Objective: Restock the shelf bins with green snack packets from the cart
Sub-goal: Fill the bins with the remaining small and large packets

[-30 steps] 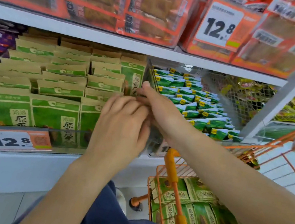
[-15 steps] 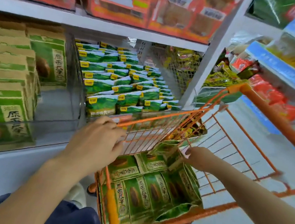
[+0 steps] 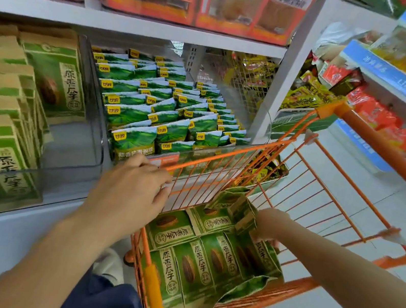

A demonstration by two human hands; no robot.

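Head view: both hands have left the shelf bin and come to the cart.
Right hand: fingers pinching a packet among those in the cart.
Left hand: fingers loosely curled at the cart's front rim.
Meaning: next load being fetched.
Packets: green, flat, brown paper tops, seed picture.
Bin: clear, gap at its right side.
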